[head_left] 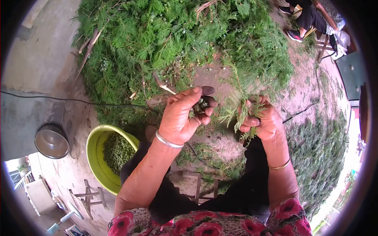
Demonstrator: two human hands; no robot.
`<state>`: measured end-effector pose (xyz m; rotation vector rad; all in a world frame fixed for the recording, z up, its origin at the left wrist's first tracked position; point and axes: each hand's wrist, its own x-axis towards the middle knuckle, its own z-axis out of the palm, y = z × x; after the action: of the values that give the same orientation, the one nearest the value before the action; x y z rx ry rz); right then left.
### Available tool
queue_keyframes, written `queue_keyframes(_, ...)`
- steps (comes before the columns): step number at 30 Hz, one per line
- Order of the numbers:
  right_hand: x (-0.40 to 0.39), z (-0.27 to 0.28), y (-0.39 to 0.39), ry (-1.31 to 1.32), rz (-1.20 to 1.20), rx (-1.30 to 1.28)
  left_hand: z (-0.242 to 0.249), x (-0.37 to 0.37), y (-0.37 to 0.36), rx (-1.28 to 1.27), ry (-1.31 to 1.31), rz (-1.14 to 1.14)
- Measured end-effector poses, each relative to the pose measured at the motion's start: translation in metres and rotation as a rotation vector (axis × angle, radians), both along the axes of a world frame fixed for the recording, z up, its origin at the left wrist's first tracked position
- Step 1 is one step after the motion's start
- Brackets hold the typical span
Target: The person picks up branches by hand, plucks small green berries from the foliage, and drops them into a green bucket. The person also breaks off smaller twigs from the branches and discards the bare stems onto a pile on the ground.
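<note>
My left hand [187, 112], with a silver bangle at its wrist, is curled around several small green cones [201, 104] that show between the fingers. To its right, my right hand [262, 118] grips a leafy green sprig [241, 108] whose tips spread toward the left hand. The two hands are apart, above the ground between my knees. Below and left of the left hand, a yellow-green bucket [94, 157] holds many small green cones [117, 151].
A large heap of green branches [157, 35] lies ahead. More greenery [319, 153] covers the ground at right. A metal bowl [52, 141] and small stool [88, 196] are at left. A cable [78, 100] crosses the ground. Another person [309, 21] sits at top right.
</note>
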<state>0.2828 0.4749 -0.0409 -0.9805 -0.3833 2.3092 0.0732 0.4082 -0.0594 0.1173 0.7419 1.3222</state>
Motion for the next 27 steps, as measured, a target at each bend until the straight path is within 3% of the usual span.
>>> queue_keyframes(8,-0.003,0.001,0.000,-0.099,0.109,0.164,0.005,0.005,-0.002,0.147,0.016,-0.112)
queue_keyframes(10,-0.007,0.007,-0.002,-0.133,0.113,0.172,0.008,0.007,-0.002,0.002,0.109,-0.011)
queue_keyframes(14,-0.008,0.000,0.001,-0.279,0.255,0.334,0.004,0.005,-0.003,0.061,0.041,-0.024)
queue_keyframes(16,-0.004,-0.009,0.002,-0.323,0.328,0.417,-0.001,0.010,-0.001,-0.044,0.076,0.121)
queue_keyframes(18,-0.002,-0.012,0.001,-0.334,0.438,0.533,0.002,0.004,-0.004,-0.040,0.056,0.073)
queue_keyframes(27,-0.008,-0.001,0.003,-0.344,0.343,0.450,0.006,-0.006,-0.004,-0.028,0.279,-0.024)
